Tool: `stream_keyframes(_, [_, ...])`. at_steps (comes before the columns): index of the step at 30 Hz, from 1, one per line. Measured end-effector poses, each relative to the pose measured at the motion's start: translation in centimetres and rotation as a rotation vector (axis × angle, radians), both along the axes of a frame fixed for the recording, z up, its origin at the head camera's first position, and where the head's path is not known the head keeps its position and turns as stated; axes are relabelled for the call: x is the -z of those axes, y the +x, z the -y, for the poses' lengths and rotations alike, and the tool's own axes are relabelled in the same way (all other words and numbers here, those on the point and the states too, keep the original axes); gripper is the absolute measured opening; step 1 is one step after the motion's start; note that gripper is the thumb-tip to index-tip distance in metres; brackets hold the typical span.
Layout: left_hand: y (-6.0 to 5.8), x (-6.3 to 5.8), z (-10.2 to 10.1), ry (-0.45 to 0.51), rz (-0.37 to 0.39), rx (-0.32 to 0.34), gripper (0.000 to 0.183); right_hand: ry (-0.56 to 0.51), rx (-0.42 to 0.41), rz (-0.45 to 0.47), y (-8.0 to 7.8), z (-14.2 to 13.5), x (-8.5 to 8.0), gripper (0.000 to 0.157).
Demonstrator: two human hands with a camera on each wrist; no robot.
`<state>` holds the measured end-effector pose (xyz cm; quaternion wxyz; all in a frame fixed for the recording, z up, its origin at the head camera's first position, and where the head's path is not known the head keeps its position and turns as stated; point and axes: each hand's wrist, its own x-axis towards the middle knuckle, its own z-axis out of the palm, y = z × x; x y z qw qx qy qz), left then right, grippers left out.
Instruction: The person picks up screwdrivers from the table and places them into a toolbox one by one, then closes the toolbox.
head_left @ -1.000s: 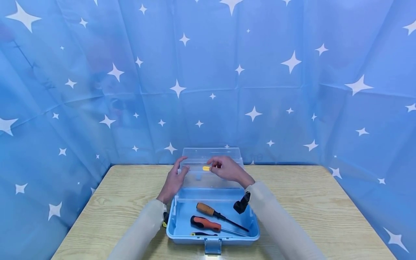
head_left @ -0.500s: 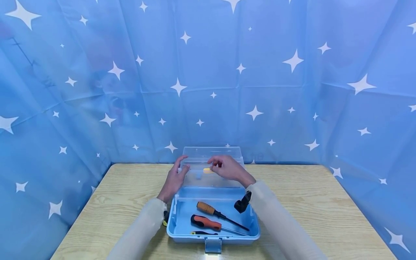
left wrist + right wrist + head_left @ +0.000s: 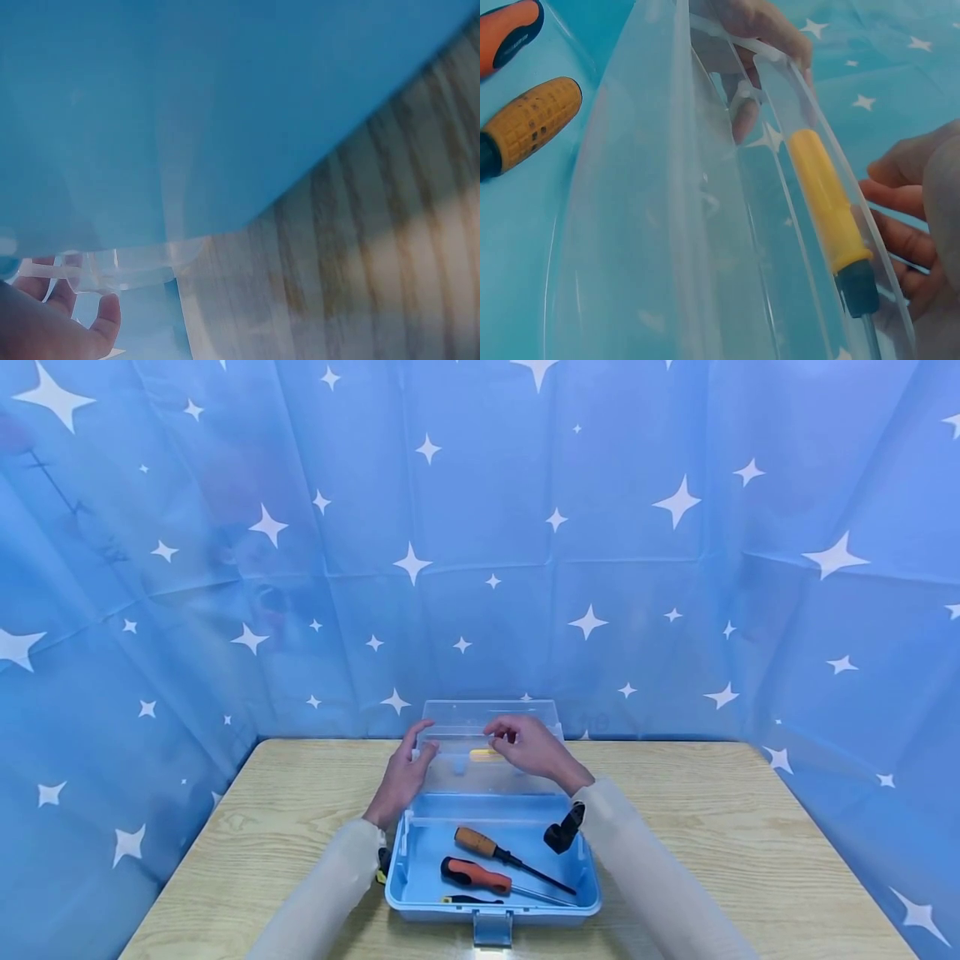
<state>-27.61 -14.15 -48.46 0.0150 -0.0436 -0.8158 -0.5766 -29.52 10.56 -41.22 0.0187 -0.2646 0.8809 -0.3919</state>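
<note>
The blue toolbox (image 3: pixel 491 910) stands with its clear compartment lid (image 3: pixel 450 781) raised at the back. My left hand (image 3: pixel 397 777) grips the lid's left end between thumb and fingers; the left wrist view catches that hand (image 3: pixel 60 322) low in the corner. A screwdriver with a yellow handle (image 3: pixel 826 199) and dark collar lies in a narrow slot of the lid. Just beyond the slot's wall is my right hand (image 3: pixel 922 217), its loosely bent fingers holding nothing. From the head view, the right hand (image 3: pixel 532 752) is right above the yellow handle (image 3: pixel 486 755).
Inside the box lie a screwdriver with an orange-brown handle (image 3: pixel 476 841), a red-and-black screwdriver (image 3: pixel 477 876) and a small yellow-and-black tool (image 3: pixel 468 899) at the front wall. A latch (image 3: pixel 492 930) hangs in front. Wooden tabletop (image 3: pixel 300 802) surrounds the box; a star-patterned curtain (image 3: pixel 480 527) hangs behind.
The yellow-handled screwdriver, pinched in my right hand a second ago, now lies in the lid slot, let go. The right hand has shifted slightly right. The left hand has stayed put.
</note>
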Motion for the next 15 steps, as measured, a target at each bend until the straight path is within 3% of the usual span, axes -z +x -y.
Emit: stream_keyframes(15, [0.0,0.1,0.1,0.014,0.005,0.01,0.052,-0.116,0.079,-0.053,0.8,-2.3,-1.5,0.019])
